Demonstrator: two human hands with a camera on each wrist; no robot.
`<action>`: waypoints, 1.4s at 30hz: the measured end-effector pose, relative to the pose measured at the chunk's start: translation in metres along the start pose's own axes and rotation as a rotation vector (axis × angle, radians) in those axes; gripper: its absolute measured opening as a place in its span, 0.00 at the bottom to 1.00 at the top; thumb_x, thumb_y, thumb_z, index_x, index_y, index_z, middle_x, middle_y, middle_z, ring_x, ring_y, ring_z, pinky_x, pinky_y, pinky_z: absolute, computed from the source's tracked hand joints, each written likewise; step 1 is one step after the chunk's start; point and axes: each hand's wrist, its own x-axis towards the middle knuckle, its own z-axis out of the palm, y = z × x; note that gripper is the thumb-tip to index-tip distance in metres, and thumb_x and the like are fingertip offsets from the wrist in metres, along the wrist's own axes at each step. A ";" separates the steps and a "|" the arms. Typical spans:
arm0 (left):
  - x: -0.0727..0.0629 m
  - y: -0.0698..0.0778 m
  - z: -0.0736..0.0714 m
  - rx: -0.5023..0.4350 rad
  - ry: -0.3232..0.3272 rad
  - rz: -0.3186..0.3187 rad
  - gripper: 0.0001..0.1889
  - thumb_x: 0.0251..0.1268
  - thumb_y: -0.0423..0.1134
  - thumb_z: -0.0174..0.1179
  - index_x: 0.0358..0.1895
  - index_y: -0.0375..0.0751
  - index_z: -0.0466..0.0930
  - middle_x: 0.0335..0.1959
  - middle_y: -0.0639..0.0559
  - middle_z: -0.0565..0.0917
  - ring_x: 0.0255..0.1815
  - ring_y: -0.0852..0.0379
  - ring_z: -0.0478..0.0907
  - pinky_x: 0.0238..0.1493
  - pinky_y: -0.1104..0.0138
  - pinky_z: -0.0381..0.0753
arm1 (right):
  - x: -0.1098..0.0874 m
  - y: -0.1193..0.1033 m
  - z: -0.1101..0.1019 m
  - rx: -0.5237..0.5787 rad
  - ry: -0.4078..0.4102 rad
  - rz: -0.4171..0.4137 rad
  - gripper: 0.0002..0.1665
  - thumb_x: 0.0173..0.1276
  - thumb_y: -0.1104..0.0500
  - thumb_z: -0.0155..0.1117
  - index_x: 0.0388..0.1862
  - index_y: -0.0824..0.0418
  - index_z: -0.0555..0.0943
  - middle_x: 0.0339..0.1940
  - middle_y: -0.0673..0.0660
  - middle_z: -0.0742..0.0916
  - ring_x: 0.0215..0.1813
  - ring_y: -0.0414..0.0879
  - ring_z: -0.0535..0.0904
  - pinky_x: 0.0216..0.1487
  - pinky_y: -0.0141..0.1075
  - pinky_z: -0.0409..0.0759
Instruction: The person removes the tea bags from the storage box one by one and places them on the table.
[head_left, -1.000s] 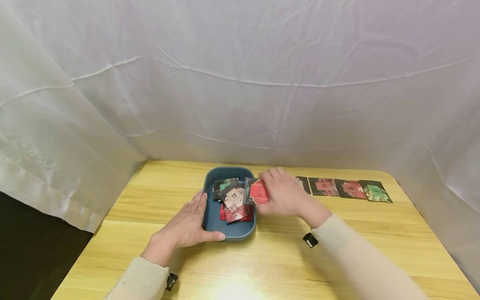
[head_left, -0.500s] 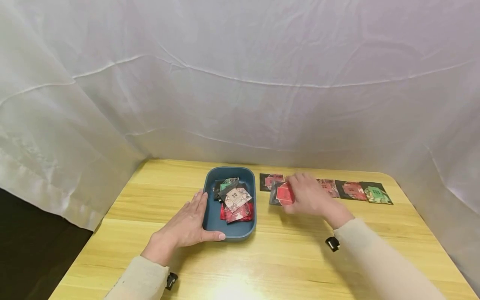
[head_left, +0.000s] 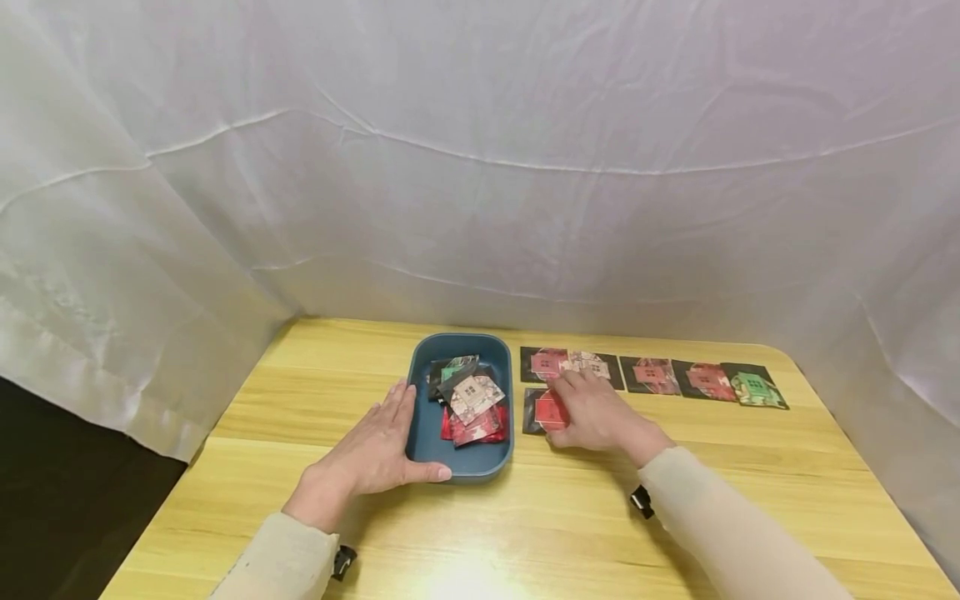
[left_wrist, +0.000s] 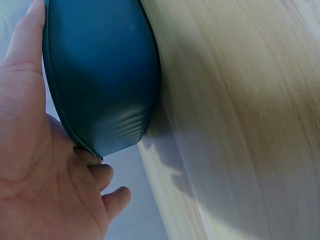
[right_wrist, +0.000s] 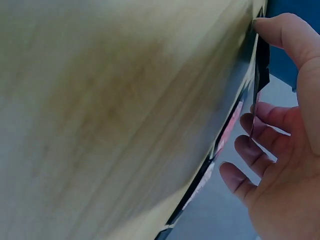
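Observation:
A blue rectangular box (head_left: 474,477) holds a jumble of small flat sachets (head_left: 470,398) in black, red, green and beige. Along its left side lies my left hand (head_left: 372,446), fingers stretched out and thumb over the front rim; the left wrist view shows its palm beside the box wall (left_wrist: 102,75). Just right of the box, my right hand (head_left: 596,414) pinches a black-and-red sachet (head_left: 542,412) by its edges, low over the table. In the right wrist view, thumb and fingertips are at opposite edges of this sachet (right_wrist: 262,60); the hand covers its right part.
Behind the right hand, a row of several sachets (head_left: 651,376) stretches rightward across the wooden table (head_left: 570,525), ending with a green one (head_left: 753,387). A pale curtain (head_left: 480,208) hangs behind the table and along its sides.
My right hand has carried the red sachet from over the box's right rim out to the right, then down and slightly back left, in front of the row. The left hand stays put.

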 end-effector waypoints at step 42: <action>0.001 -0.001 0.001 -0.005 -0.003 -0.002 0.74 0.51 0.79 0.68 0.86 0.31 0.41 0.88 0.36 0.42 0.89 0.41 0.41 0.87 0.44 0.50 | 0.017 -0.004 -0.018 -0.001 0.012 0.002 0.51 0.64 0.35 0.72 0.79 0.62 0.71 0.80 0.66 0.73 0.80 0.71 0.65 0.78 0.72 0.61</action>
